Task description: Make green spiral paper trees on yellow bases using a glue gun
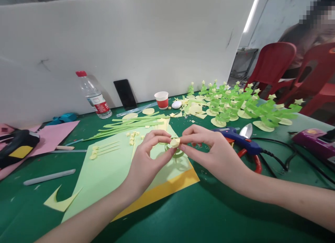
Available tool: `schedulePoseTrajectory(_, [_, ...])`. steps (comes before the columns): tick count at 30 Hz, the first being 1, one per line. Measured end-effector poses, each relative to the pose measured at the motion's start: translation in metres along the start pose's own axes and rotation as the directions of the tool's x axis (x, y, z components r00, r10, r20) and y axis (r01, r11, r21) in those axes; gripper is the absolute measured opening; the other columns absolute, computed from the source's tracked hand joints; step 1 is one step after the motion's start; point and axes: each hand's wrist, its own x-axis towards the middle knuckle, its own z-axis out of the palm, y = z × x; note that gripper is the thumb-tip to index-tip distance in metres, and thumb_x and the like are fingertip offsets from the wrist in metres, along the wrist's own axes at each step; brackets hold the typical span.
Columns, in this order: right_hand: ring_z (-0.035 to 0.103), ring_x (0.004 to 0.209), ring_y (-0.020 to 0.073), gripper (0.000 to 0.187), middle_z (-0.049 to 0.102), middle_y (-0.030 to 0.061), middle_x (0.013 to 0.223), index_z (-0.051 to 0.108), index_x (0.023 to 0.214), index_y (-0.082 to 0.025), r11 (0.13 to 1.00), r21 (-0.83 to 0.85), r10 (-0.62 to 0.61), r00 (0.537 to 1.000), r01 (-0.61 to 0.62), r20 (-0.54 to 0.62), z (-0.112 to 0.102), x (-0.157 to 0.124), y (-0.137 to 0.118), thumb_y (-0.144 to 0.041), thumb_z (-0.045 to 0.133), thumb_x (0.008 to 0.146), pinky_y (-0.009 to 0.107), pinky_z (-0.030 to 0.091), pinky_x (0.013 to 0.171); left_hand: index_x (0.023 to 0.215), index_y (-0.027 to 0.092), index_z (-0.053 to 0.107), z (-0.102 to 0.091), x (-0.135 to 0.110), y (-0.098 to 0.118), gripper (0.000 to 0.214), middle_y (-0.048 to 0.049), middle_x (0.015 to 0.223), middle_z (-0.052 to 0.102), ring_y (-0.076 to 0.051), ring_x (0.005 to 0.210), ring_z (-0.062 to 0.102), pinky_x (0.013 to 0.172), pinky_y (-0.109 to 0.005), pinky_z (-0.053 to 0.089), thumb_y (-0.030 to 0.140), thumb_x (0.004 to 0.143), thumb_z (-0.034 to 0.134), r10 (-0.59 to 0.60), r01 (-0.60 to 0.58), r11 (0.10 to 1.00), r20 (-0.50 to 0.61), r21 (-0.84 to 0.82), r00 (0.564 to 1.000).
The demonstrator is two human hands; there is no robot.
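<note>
My left hand (149, 156) and my right hand (211, 149) meet above a light green paper sheet (110, 169), both pinching a small pale yellow paper piece (175, 142). A green paper spiral strip (178, 153) hangs just below that piece, between my fingertips. The green sheet lies over a yellow sheet (167, 189) on the green table (209, 215).
Several finished green spiral paper trees (235, 105) stand at the back right. A blue glue gun (239, 138) and red-handled scissors (251, 156) lie right of my hands. Green paper strips (131, 124), a water bottle (92, 95), a phone (125, 93), a paper cup (162, 99) and pink paper (49, 138) sit behind and left. Another person sits on red chairs (288, 68) at the far right.
</note>
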Motion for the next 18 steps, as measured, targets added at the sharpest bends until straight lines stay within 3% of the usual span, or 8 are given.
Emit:
schedulePoseTrajectory(13, [0.049, 0.071, 0.0124, 0.018, 0.052, 0.0036, 0.076, 0.064, 0.083, -0.017, 0.975, -0.103, -0.200, 0.979, 0.197, -0.026, 0.006, 0.008, 0.005, -0.012, 0.047, 0.077, 0.026, 0.042, 0.060, 0.062, 0.022, 0.062, -0.008, 0.006, 0.000, 0.010, -0.0012, 0.088, 0.053, -0.019, 0.087, 0.051, 0.083, -0.035, 0.039, 0.029, 0.069, 0.062, -0.016, 0.013, 0.999, -0.065, -0.047, 0.998])
schedulePoseTrajectory(18, [0.051, 0.072, 0.0125, 0.017, 0.055, 0.0033, 0.079, 0.061, 0.084, -0.018, 0.959, -0.188, -0.225, 0.973, 0.213, -0.047, 0.000, 0.014, 0.005, -0.012, 0.047, 0.076, 0.025, 0.040, 0.060, 0.062, 0.021, 0.060, -0.010, 0.007, 0.003, 0.008, -0.0012, 0.087, 0.054, -0.019, 0.088, 0.051, 0.081, -0.034, 0.040, 0.026, 0.068, 0.062, 0.003, -0.008, 0.998, -0.093, -0.061, 0.996])
